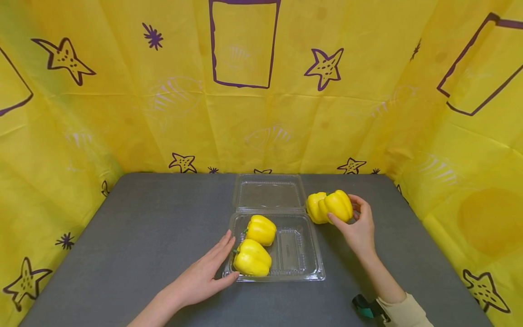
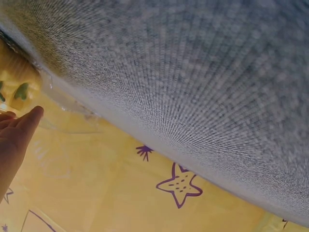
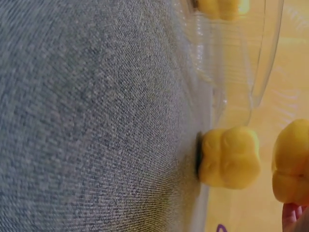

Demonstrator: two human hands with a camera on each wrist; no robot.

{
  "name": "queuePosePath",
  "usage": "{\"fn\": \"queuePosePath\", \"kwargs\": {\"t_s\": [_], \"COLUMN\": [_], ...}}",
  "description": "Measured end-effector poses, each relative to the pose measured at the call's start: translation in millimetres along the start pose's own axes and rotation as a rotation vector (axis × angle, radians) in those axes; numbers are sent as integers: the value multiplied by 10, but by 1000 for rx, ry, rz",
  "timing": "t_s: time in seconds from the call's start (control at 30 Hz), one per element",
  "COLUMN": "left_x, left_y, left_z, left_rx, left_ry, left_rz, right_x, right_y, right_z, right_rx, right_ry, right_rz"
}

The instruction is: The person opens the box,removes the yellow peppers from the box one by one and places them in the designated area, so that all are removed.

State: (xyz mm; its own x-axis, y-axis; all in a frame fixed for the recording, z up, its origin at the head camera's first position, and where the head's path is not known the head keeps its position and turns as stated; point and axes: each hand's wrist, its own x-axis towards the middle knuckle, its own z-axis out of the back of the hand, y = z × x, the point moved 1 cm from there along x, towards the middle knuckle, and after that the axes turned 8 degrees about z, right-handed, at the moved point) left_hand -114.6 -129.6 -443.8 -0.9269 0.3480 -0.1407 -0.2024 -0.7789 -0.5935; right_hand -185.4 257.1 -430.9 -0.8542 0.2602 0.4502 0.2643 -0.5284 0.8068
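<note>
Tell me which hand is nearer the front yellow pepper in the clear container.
Left. The left hand is beside the front pepper, at the container's left edge; the right hand is off to the container's right, holding another pepper.

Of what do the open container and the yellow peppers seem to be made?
Open container: probably thin, glossy clear plastic; the grey tabletop shows through. Yellow peppers: smooth, shiny with highlights; real vegetable or moulded imitation, I cannot tell.
</note>
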Motion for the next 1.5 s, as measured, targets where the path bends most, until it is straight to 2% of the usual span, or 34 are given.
{"fn": "queuePosePath", "kwargs": {"t_s": [0.4,0.7,1.27,1.5], "left_x": [-3,0,13,15], "left_y": [3,1,3,1], "left_z": [4,7,-3,-3], "left_rx": [-4,-2,6,2], "left_ry": [2,1,12,22], "left_rz": [-4,-5,17,19], "right_x": [75,116,183,215], "right_y": [-122,-196,-326,-365], "right_z": [36,65,47,46], "right_rx": [-15,-49,-33,-31], "right_ry": [-54,-78,-102,-114], "right_rz": [-118,-166,-255,-260]}}
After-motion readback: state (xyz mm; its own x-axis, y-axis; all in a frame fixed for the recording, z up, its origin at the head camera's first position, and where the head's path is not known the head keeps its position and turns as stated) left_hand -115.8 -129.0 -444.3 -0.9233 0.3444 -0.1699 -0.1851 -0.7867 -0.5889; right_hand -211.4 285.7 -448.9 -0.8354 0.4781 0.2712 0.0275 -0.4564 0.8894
